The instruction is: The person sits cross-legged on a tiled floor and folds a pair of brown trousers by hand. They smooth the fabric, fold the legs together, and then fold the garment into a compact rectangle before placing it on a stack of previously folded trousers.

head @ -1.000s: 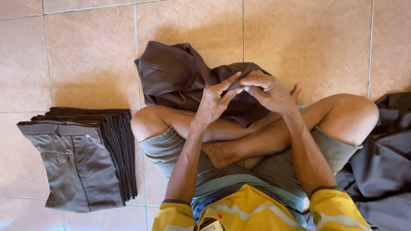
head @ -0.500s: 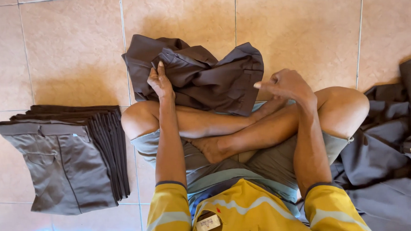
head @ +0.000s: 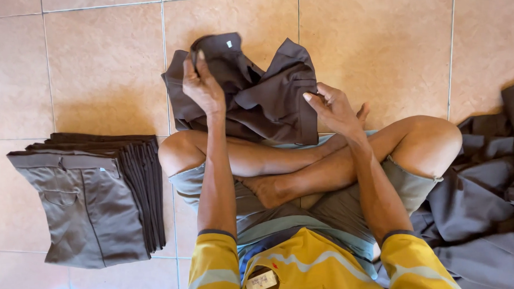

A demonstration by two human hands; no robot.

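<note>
I sit cross-legged on a tiled floor with a crumpled dark brown pair of trousers lying over my knees and the floor in front of me. My left hand grips the garment's left edge near the top and lifts it. My right hand touches the garment's right edge, fingers spread, thumb against the cloth. A small white tag shows near the garment's top.
A neat stack of folded brown trousers lies on the floor at my left. A loose heap of dark grey garments lies at my right. Beige floor tiles stretch ahead.
My hands moved apart from the garment's middle to its two edges. The left hand took the left edge and raised it; the garment spread wider.
</note>
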